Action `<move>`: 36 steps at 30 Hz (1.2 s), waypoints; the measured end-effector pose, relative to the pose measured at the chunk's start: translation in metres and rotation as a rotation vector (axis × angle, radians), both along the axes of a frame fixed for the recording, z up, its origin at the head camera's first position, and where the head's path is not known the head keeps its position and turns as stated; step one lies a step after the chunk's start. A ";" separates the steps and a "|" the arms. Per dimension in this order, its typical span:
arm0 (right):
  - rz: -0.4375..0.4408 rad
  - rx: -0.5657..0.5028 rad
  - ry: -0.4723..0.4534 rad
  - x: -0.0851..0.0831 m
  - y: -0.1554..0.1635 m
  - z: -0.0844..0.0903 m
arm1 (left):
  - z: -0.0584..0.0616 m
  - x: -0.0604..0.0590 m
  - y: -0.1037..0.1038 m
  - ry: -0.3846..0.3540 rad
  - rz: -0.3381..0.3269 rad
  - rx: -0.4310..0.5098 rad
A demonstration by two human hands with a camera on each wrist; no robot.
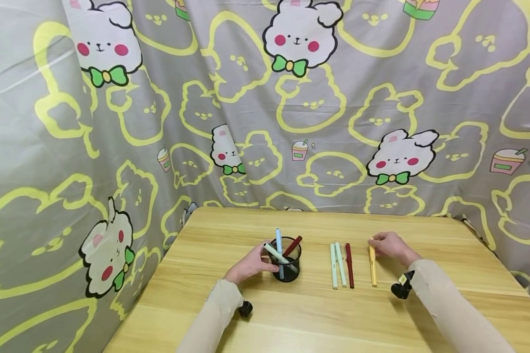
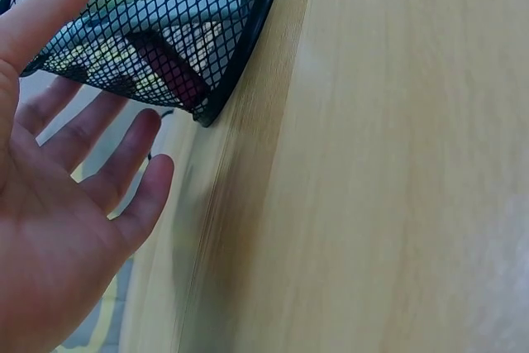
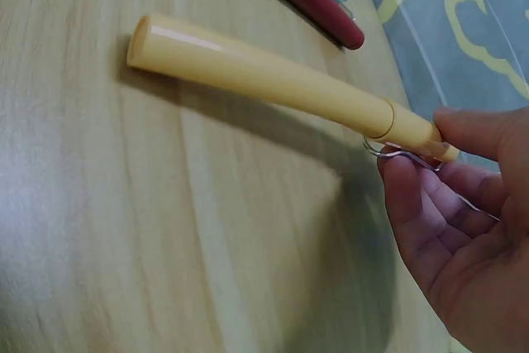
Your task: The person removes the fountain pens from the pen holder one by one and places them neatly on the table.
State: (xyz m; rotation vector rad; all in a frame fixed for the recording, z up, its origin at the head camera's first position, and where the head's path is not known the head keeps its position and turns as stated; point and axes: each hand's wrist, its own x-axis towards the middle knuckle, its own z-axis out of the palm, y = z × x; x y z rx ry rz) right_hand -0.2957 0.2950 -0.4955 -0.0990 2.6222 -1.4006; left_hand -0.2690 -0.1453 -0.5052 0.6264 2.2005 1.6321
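The right hand (image 1: 390, 246) pinches the capped end of the yellow pen (image 3: 273, 78) lying on the table (image 1: 318, 314); the left hand (image 1: 251, 264), fingers spread, rests against the mesh pen cup (image 1: 287, 264)

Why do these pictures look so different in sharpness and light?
Head view: evenly lit, sharp, edges bowed by a wide lens. Left wrist view: the mesh pen holder is crisp, the table soft and glary. Right wrist view: the yellow pen shines and casts a dark shadow.
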 end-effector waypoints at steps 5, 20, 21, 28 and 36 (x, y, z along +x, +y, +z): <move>-0.011 -0.021 -0.013 0.002 -0.003 -0.002 | -0.001 0.001 -0.001 0.017 0.005 -0.006; -0.013 -0.114 -0.073 0.000 -0.004 -0.009 | -0.002 0.000 -0.009 0.041 0.035 -0.022; -0.010 -0.112 -0.072 0.000 -0.004 -0.010 | -0.001 0.000 -0.009 0.042 0.039 -0.028; -0.010 -0.085 -0.058 0.000 -0.004 -0.013 | -0.002 0.000 -0.012 0.049 0.028 -0.020; -0.009 -0.092 -0.040 -0.001 -0.007 -0.015 | -0.002 0.000 -0.013 0.062 0.024 -0.034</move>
